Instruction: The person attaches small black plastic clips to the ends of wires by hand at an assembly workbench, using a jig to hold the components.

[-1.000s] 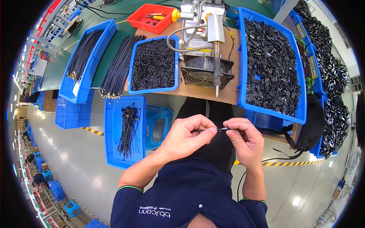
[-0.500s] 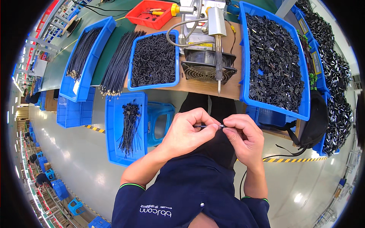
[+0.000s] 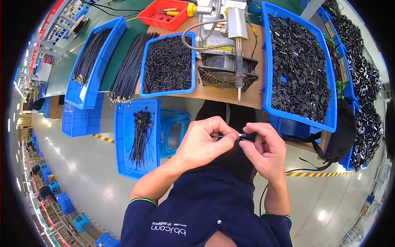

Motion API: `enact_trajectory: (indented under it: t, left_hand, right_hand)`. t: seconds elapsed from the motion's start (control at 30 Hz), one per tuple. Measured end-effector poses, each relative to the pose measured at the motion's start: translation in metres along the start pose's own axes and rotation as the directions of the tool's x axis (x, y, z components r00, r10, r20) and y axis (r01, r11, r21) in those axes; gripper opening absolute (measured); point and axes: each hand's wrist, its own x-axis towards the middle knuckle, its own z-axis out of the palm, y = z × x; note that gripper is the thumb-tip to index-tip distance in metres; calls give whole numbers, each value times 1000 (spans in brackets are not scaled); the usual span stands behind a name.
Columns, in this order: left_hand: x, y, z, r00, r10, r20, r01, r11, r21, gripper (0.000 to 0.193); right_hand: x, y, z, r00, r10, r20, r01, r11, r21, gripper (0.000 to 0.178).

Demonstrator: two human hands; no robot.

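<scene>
My left hand [image 3: 207, 140] pinches a thin black cable [image 3: 218, 136] between thumb and fingers, above my lap. At the cable's end a small silvery connector [image 3: 241, 135] sticks out past the fingertips toward the right. Close beside it is my right hand [image 3: 266, 150], its thumb and index finger parted around the connector. The index fingertip lies very near the connector; whether it touches cannot be made out. A thin pale line shows by the right thumb, too small to name.
Ahead, a soldering iron [image 3: 238, 61] hangs tip down before a black fan [image 3: 224, 76]. Blue trays hold short black tubes [image 3: 168, 61], black plastic pieces [image 3: 297, 70] and cables [image 3: 92, 53]. Loose cables [image 3: 133, 66] lie between trays. A lower blue tray [image 3: 123, 144] and stool [image 3: 175, 131] stand left.
My right thumb and index finger have spread apart, the thumb dropping away from the connector, which now shows more. My left hand keeps its pinch on the cable.
</scene>
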Motion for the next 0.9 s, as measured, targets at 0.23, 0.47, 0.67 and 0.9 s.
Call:
enact_trajectory:
  t: [0.23, 0.47, 0.67, 0.9]
  left_hand:
    - [5, 6, -5, 999, -47, -14, 46, 998, -39, 7]
    - [14, 15, -7, 999, -13, -43, 14, 999, 39, 6]
    - [17, 15, -6, 998, -19, -60, 26, 992, 123, 8]
    - [21, 20, -5, 996, -23, -81, 38, 983, 178, 7]
  right_hand:
    - [-15, 19, -1, 995, -56, -78, 54, 998, -36, 9]
    - [-22, 5, 15, 965, 128, -229, -132, 991, -3, 7]
    - [4, 9, 26, 868, -463, -181, 367, 842, -396, 21]
    - [16, 16, 35, 813, -560, -160, 422, 756, -500, 24]
